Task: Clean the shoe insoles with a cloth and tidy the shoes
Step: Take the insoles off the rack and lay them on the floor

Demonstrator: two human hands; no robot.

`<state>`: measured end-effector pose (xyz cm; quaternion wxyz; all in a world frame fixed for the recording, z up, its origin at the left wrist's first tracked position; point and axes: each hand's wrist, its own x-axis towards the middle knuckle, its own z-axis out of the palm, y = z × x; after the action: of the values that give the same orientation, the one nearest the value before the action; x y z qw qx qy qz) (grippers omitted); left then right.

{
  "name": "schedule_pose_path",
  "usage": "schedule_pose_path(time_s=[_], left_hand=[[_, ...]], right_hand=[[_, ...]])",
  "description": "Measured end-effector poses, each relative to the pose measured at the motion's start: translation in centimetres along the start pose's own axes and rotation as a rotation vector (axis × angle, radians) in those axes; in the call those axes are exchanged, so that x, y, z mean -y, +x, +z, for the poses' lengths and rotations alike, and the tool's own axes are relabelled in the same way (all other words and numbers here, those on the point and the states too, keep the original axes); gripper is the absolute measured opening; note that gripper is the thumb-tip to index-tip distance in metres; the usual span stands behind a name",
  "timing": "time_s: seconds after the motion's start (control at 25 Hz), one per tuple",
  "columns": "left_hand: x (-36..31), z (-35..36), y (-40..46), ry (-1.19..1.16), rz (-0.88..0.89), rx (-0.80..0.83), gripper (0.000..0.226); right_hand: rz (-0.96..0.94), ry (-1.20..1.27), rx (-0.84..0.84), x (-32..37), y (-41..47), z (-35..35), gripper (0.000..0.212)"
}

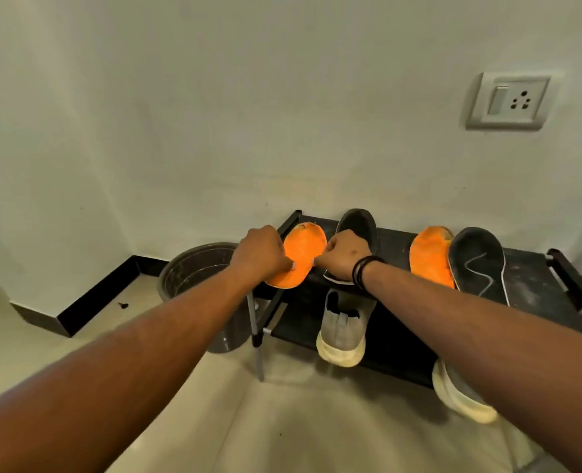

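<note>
Both hands on left orange insole [301,249] atop rack [528,278]: left hand [260,252] and right hand [342,256] pinched its edges. Positioning step, seemingly; no cloth seen, next needs one.

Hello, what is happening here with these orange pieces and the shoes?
A person is handling an orange insole on the top of a black shoe rack. The left hand and the right hand both pinch its edges. A second orange insole lies further right. Two grey shoes sit lower down.
</note>
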<state>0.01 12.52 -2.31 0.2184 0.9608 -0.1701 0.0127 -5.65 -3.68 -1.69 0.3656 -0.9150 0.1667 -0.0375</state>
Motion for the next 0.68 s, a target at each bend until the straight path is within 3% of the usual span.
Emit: schedule_pose_path(time_s=[0.12,0.24,0.36,0.44,0.56,0.6,0.68], left_hand=[[-0.3,0.2,0.7,-0.089,-0.100,0.005,0.043],[-0.6,0.4,0.5,-0.372,-0.240,-0.067,0.033],[-0.1,1.1,-1.4,-0.772,-0.342,-0.085,0.019],[1.0,1.3,-3.8,-1.015,-0.362,-0.022,0.023],[3.9,1.4,-8.7,-1.143,-0.369,0.133,0.024],[4.9,1.8,-10.2,-1.146,-0.398,0.200,0.022],[6.8,3.5,-12.6,-1.145,-0.484,0.354,0.013]], right_hand=[[0.004,0.063,-0.042,-0.1,0.1,1.1,0.021],[0.000,0.113,-0.043,0.0,-0.2,1.4,0.023],[-0.051,0.163,-0.145,0.2,-0.9,1.6,0.043],[-0.080,0.178,-0.166,0.3,-1.8,1.6,0.058],[-0.049,0.276,0.080,1.0,-4.4,1.3,0.079],[-0.039,0.327,0.199,1.2,-5.4,1.3,0.079],[-0.063,0.312,0.441,1.1,-7.3,2.1,0.057]])
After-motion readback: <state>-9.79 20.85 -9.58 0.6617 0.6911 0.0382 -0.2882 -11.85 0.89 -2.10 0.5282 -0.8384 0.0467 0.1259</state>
